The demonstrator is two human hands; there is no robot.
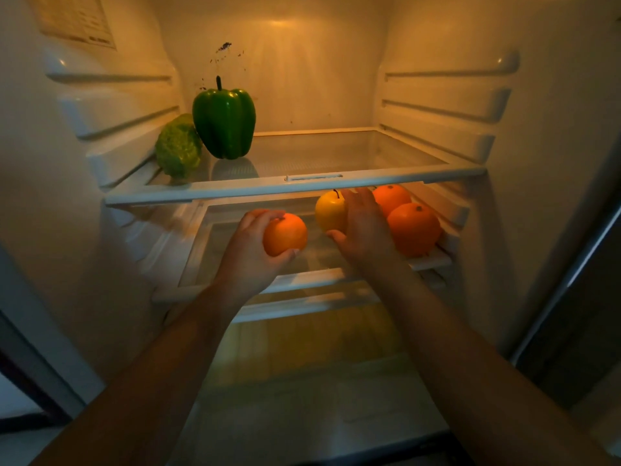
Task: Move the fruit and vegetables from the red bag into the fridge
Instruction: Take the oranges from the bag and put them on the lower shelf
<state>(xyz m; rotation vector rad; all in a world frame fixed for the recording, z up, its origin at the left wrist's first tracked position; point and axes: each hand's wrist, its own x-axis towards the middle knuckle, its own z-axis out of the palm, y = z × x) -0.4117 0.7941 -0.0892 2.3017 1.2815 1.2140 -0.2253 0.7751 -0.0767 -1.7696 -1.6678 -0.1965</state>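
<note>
Currently:
left grip (250, 245): wrapped around orange (285, 234), fruit at its 2 o'clock
right grip (364, 227): closed on yellow apple (331, 211), fruit at its 10 o'clock

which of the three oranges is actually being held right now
The orange on the left, in the grip of the left hand above the lower shelf's front. The other two oranges rest on that shelf at the right, past the right hand.
</note>
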